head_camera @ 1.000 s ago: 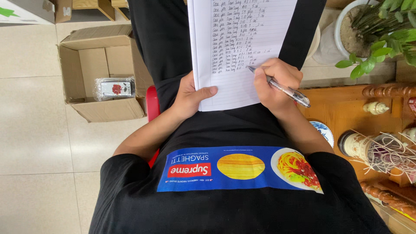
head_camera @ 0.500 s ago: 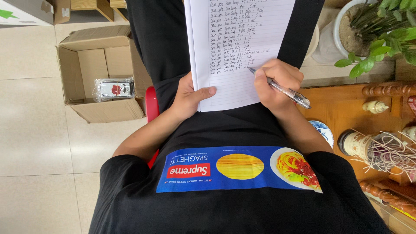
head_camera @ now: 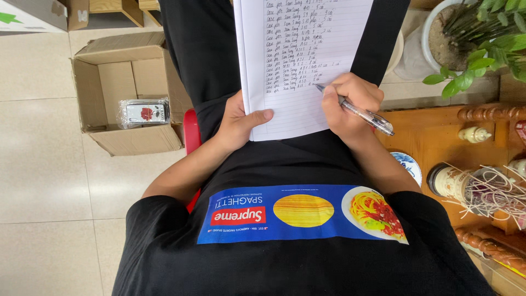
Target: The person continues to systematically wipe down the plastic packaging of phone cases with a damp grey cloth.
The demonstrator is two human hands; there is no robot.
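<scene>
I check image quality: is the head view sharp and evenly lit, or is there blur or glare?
Head view: even, soft light, no hard shadows; notebook page, pen and both hands sharp; slight sheen on the floor tiles; wide-angle bending near the edges.

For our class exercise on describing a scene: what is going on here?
A seated person is writing in a lined notebook resting on their lap. The right hand holds a pen with its tip on the last handwritten line, while the left hand steadies the page's lower left corner. An open cardboard box holding a small wrapped package sits on the tiled floor nearby.
</scene>
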